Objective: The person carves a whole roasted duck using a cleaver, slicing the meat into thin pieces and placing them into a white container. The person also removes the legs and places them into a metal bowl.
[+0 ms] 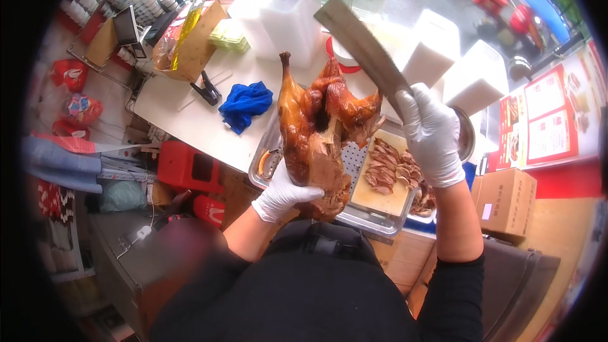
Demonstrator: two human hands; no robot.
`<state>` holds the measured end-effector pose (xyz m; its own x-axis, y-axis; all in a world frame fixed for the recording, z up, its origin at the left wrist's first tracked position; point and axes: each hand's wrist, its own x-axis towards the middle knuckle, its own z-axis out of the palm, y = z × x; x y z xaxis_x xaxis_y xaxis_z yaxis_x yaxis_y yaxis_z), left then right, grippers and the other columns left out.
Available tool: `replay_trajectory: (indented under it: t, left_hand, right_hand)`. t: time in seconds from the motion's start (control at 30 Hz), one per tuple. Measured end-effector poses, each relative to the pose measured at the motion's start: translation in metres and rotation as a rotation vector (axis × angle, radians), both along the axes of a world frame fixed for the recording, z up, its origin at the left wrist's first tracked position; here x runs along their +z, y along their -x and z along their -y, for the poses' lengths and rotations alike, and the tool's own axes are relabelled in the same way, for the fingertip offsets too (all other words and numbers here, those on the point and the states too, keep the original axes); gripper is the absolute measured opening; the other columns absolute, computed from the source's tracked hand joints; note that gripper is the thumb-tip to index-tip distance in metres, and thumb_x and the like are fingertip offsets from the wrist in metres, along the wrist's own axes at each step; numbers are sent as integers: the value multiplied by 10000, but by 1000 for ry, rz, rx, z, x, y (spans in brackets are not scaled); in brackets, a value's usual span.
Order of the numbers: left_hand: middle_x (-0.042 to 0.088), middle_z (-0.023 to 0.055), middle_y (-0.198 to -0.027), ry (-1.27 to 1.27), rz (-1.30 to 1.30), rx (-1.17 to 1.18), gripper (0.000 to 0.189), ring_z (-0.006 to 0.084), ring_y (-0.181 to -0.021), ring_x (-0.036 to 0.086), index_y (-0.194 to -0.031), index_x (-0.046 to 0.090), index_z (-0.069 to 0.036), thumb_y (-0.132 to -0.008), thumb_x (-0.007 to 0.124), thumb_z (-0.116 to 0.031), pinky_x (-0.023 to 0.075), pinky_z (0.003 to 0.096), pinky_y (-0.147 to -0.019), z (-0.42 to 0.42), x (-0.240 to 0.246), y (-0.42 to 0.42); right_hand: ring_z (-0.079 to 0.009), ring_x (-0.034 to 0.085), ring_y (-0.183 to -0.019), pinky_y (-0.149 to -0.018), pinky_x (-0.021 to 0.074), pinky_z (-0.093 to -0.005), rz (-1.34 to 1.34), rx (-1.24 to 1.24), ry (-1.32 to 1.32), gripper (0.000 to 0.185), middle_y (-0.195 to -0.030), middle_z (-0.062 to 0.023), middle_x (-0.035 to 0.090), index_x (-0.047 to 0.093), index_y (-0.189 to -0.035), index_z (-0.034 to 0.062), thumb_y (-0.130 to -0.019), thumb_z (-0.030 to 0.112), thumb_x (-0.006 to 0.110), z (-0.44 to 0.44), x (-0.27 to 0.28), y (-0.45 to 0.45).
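My left hand (287, 192), in a white glove, grips the near end of a roast duck (308, 128) and holds it up above a metal tray (294, 166). Part of the duck's near side is cut away, baring pale meat. In my gloved right hand (430, 135) is a broad-bladed cleaver (363, 47), raised to the right of the duck with its blade pointing up and left. Sliced duck meat (382, 166) lies in rows on a cutting board (365, 194) in the tray. The cleaver's handle is hidden by my fingers.
A blue cloth (246, 104) and a black stapler (206, 89) lie left on the white table (171, 109). Stacks of white containers (289, 28) stand behind. At right are a metal bowl (466, 135) and a cardboard box (506, 204). A red stool (187, 166) stands below left.
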<state>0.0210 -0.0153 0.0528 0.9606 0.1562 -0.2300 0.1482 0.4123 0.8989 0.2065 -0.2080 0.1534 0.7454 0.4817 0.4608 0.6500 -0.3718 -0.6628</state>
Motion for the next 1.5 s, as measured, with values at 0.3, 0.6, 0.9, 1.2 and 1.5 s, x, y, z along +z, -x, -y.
replay_trajectory:
  t: [0.3, 0.6, 0.9, 1.2, 1.5]
  left_hand:
    - [566, 85, -1468, -19, 32, -46, 1021, 246, -1374, 538, -1550, 409, -45, -664, 913, -113, 402, 417, -1197, 1, 0, -6]
    - [562, 99, -1460, 113, -1, -8, 1003, 256, -1362, 547, -1551, 394, -50, -681, 892, -88, 433, 429, -1177, 23, 2, -9]
    - [506, 98, -1482, -38, 124, 53, 992, 248, -1394, 499, -1559, 322, -56, -728, 856, 27, 390, 408, -1191, 63, 6, -17]
    - [570, 107, -1440, 105, 5, 37, 828, 244, -1341, 556, -1517, 417, -26, -795, 822, 11, 446, 405, -1156, 69, 16, -30]
    - [593, 108, -1421, 86, -58, -83, 846, 244, -1318, 575, -1503, 451, -17, -757, 848, -39, 451, 411, -1150, 77, 12, -29]
  right_hand:
    - [-214, 573, -577, -586, 489, -326, 122, 12, 163, 144, -707, -127, 618, 700, -1027, 30, -1043, 162, 647, 6, 4, -3]
    - [-361, 641, -612, -584, 500, -389, 9, 34, 267, 211, -685, -197, 613, 660, -974, 21, -1037, 222, 644, 27, -19, 14]
    - [-294, 614, -477, -477, 495, -368, 403, -150, 172, 479, -542, -95, 563, 645, -779, 78, -775, 505, 861, 16, -18, 16]
    - [-97, 504, -579, -544, 454, -289, -67, -259, -277, 211, -712, -8, 644, 700, -928, 19, -876, 161, 847, 45, -66, 26]
    - [-128, 655, -691, -676, 553, -322, -464, -425, -206, 554, -788, -21, 716, 707, -1088, 31, -796, 464, 891, 118, -64, 21]
